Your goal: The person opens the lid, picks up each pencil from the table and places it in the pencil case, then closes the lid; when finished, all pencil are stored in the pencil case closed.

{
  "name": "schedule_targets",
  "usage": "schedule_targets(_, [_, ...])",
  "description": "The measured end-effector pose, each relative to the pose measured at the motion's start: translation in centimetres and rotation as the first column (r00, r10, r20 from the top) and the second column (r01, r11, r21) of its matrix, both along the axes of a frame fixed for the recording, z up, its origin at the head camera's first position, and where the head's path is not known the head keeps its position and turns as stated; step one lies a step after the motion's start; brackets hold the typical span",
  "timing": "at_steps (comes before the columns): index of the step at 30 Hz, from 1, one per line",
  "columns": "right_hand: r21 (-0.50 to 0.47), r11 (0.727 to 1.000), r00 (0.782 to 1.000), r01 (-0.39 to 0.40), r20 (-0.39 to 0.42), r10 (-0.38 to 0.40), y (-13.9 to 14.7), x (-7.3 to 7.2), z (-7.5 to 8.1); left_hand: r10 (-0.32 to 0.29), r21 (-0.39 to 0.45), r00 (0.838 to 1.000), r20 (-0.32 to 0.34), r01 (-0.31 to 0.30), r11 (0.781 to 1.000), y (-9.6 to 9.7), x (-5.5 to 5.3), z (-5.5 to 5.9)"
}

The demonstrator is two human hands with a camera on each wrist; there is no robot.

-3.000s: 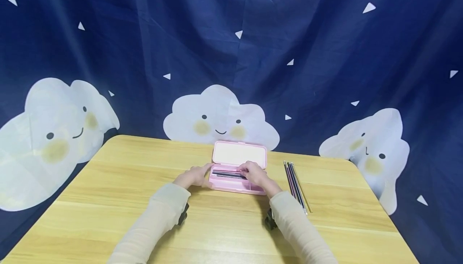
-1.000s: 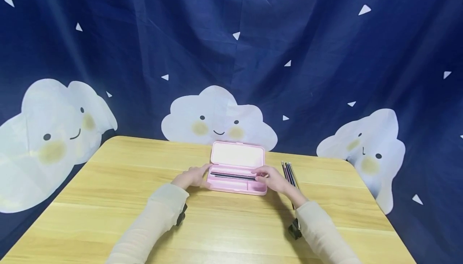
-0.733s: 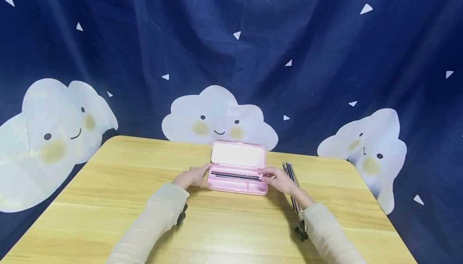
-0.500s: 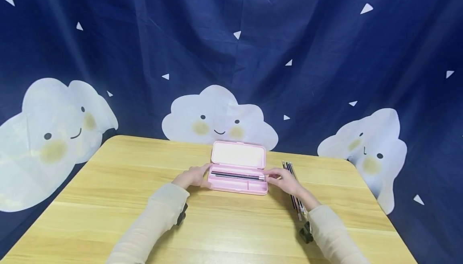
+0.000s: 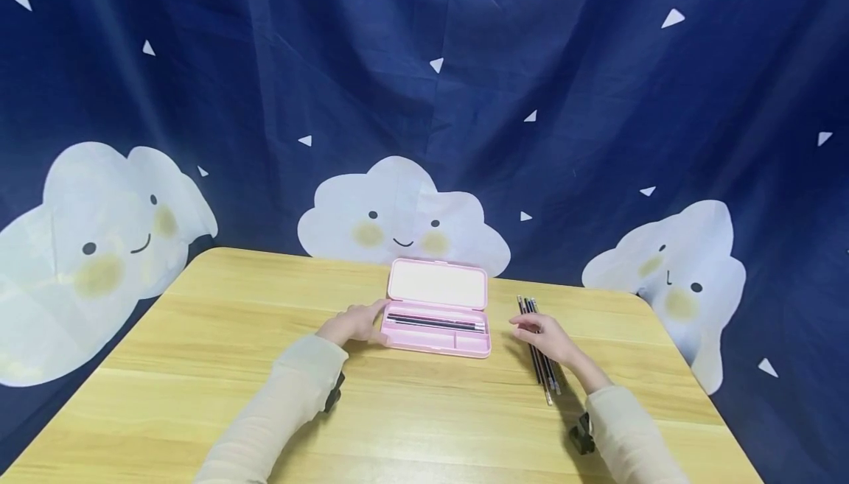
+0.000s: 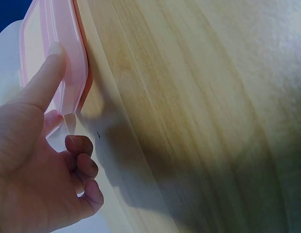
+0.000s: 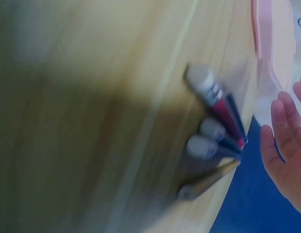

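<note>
A pink pencil case [image 5: 427, 340] lies with its lid raised near the far edge of the table. Dark pencils [image 5: 434, 323] rest in its long rear compartment. My left hand [image 5: 354, 324] holds the case's left end, thumb along its side and index finger at the back corner, the other fingers curled free in the left wrist view. My right hand [image 5: 547, 339] hovers over a bundle of loose pencils [image 5: 547, 387] to the right of the case, fingers parted and holding nothing. In the right wrist view the pencils [image 7: 222, 109] show white eraser ends, one with a gold-coloured body.
The wooden table [image 5: 398, 410] has rounded far corners. Behind it hangs a dark blue curtain [image 5: 564, 49] with smiling white clouds and small triangles. A black wrist camera [image 5: 582, 436] sits below the right sleeve.
My right hand has moved right, from inside the case past its right end to over the loose pencils. Dark pencils now lie released in the case. The left hand has stayed at the case.
</note>
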State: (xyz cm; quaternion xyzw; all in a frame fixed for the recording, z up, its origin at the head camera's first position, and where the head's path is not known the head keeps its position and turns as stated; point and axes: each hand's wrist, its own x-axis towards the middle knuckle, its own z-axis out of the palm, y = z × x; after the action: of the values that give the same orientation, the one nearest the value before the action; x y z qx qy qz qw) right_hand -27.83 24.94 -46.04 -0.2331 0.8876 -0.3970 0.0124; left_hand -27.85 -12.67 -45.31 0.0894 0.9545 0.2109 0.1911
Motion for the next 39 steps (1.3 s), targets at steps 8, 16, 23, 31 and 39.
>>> schedule_targets(8, [0.01,0.998,0.998,0.054,0.011,-0.054,2.3,0.0,-0.1,0.003,0.009,1.0,-0.002,-0.003,1.0,0.0,0.1,0.1])
schedule_targets(16, [0.001,0.996,0.995,0.092,0.024,-0.092,2.8,1.6,1.9,0.003,0.012,1.0,-0.003,-0.003,1.0,-0.1,0.2,0.0])
schedule_targets(23, [0.025,0.992,0.992,0.123,0.031,-0.123,4.6,0.8,0.4,0.004,0.021,1.0,0.0,-0.004,1.0,0.0,0.2,0.0])
schedule_targets(31, [0.057,0.987,0.983,0.15,0.094,-0.155,6.1,0.2,-1.0,0.002,0.029,1.0,-0.002,-0.002,1.0,0.1,0.1,0.1])
schedule_targets(39, [0.1,0.988,0.987,0.115,0.099,-0.125,6.9,-0.2,-2.0,0.0,0.028,1.0,-0.002,0.0,1.0,0.1,0.3,0.1])
